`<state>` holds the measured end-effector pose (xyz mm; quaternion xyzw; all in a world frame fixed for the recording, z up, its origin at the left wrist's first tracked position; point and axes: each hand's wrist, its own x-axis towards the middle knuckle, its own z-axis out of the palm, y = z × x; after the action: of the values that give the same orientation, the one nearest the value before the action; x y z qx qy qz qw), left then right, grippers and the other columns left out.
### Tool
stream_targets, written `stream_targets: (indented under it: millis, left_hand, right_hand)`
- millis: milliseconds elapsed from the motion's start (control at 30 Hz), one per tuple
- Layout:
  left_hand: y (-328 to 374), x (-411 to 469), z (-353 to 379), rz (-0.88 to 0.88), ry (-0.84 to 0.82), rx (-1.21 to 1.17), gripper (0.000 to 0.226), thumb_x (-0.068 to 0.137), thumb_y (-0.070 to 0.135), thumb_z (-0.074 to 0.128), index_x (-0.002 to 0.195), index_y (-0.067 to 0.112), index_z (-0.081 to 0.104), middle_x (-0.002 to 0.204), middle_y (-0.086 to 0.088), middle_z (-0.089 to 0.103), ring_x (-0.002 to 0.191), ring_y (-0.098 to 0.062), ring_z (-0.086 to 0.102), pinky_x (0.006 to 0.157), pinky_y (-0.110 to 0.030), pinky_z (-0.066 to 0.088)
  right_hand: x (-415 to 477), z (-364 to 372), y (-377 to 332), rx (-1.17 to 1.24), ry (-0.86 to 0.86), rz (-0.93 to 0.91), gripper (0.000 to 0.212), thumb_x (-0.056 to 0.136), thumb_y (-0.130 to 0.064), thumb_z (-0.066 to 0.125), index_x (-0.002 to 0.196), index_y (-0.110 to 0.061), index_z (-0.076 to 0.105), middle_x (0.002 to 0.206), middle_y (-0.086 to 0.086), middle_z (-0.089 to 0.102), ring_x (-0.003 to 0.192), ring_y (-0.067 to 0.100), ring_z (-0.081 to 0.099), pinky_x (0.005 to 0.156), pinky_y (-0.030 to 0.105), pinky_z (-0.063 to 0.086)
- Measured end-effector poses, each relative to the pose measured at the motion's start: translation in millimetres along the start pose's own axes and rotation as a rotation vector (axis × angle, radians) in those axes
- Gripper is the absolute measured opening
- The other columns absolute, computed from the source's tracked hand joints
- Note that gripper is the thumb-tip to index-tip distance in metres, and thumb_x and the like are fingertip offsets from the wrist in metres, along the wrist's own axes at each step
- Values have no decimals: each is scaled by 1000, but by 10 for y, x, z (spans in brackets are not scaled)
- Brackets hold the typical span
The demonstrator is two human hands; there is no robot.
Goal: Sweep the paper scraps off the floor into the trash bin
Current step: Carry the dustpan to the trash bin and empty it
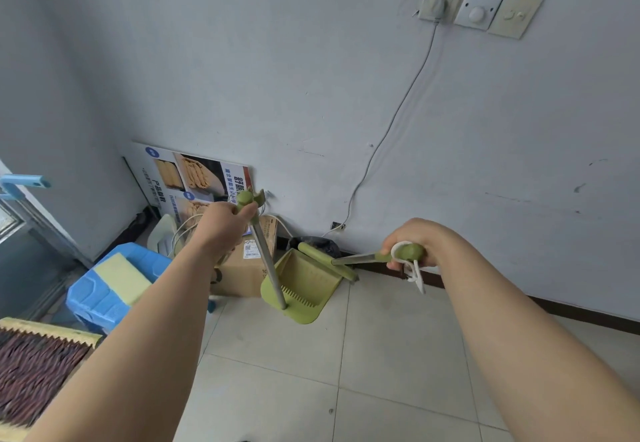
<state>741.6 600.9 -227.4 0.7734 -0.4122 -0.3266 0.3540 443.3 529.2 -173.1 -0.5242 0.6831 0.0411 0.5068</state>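
Fingers of left hand (pixel 221 226) wrap the handle top, dustpan (pixel 304 286) below them. Right hand (pixel 420 239) fingers clamp the broom (pixel 320 257) handle.

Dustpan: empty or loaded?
Empty, as far as shows: the dustpan is bare green inside, comb teeth visible, nothing in it. Left hand grips its pole; right hand grips the broom.

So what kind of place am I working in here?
Probably a storage or utility corner, perhaps of a shop or office: a cardboard box and blue plastic crate by the wall, a product poster leaning against it, and a tiled floor.
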Motion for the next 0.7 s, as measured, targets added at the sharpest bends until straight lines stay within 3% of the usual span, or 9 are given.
stream_targets:
  millis: [67, 133, 267, 400, 533, 700]
  left_hand:
    - [11, 26, 56, 18, 20, 11, 42, 97, 41, 51, 78, 5, 60, 61, -8, 55, 52, -21, 48, 56, -30, 42]
    - [12, 69, 120, 23, 33, 18, 41, 98, 40, 50, 75, 8, 59, 60, -7, 54, 54, -22, 48, 60, -32, 43]
    - [-17, 154, 221, 14, 34, 38, 40, 98, 41, 48, 79, 7, 60, 63, -7, 55, 60, -24, 50, 61, -32, 41]
    - [46, 247, 190, 47, 18, 93, 42, 98, 42, 47, 77, 8, 60, 62, -7, 56, 60, -24, 51, 55, -31, 38]
    - [146, 361, 33, 67, -14, 126, 41, 99, 40, 48, 72, 10, 57, 60, -6, 54, 55, -21, 49, 55, -30, 39]
    - [167, 513, -169, 80, -66, 172, 45, 97, 45, 48, 88, 3, 63, 62, -6, 54, 54, -20, 47, 56, -30, 39]
  right_hand:
    - [-83, -112, -36, 13, -8, -11, 14, 84, 2, 56, 71, 7, 59, 54, 19, 60, 74, 31, 53, 66, 34, 48]
    - [-177, -220, -52, 29, 13, -24, 16, 84, 1, 57, 68, 6, 58, 49, 17, 59, 64, 29, 53, 54, 29, 46]
    - [-337, -355, -76, 152, 11, -20, 11, 88, -1, 55, 79, 5, 55, 67, 22, 57, 38, 20, 56, 36, 20, 42]
    - [-365, -339, -129, 213, 53, -37, 7, 86, 1, 57, 82, 6, 54, 75, 26, 56, 39, 21, 59, 40, 23, 45]
    - [-352, -209, -269, 227, 90, -79, 13, 85, 1, 56, 76, 9, 56, 64, 24, 58, 48, 24, 58, 51, 28, 43]
    - [-352, -58, -467, 304, 112, -94, 18, 86, 4, 54, 68, 8, 55, 57, 21, 56, 60, 28, 53, 58, 30, 42]
